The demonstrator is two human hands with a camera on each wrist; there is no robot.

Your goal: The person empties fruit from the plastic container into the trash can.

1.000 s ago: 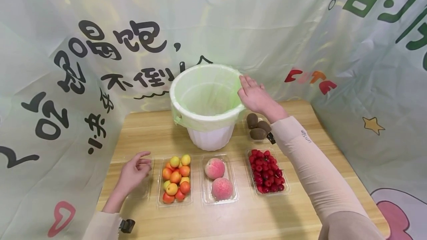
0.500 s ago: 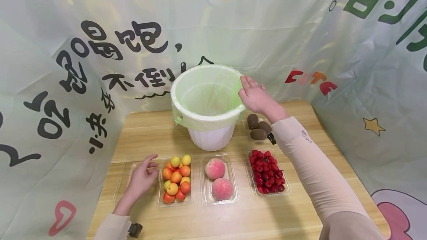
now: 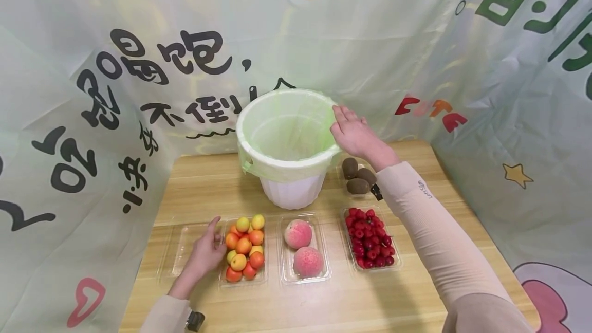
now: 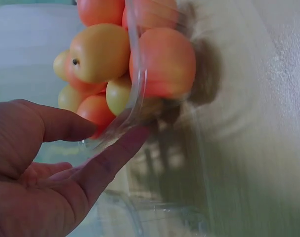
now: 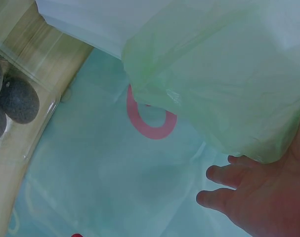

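My left hand [image 3: 205,254] is at the left edge of a clear plastic box [image 3: 222,277] of small round yellow, orange and red fruits [image 3: 243,245]. In the left wrist view, thumb and forefinger are fairly straight and straddle the box's rim, a gap showing between them. My right hand [image 3: 353,135] rests, fingers extended, on the right rim of a white bucket [image 3: 292,191]. A thin green bag [image 5: 204,84] lines the bucket and hangs over its rim beside that hand. The bucket's visible inside holds only the liner.
Left of the left hand lies an empty clear box [image 3: 178,251]. Two peaches [image 3: 308,262] sit in another box in the middle. Red berries [image 3: 370,238] fill a box at right, and kiwis [image 3: 357,186] lie behind it. Printed cloth [image 3: 370,55] walls enclose the wooden table [image 3: 319,307].
My left hand has moved right, from over the empty box to the edge of the box of small fruits. The right hand has stayed on the bucket's rim.
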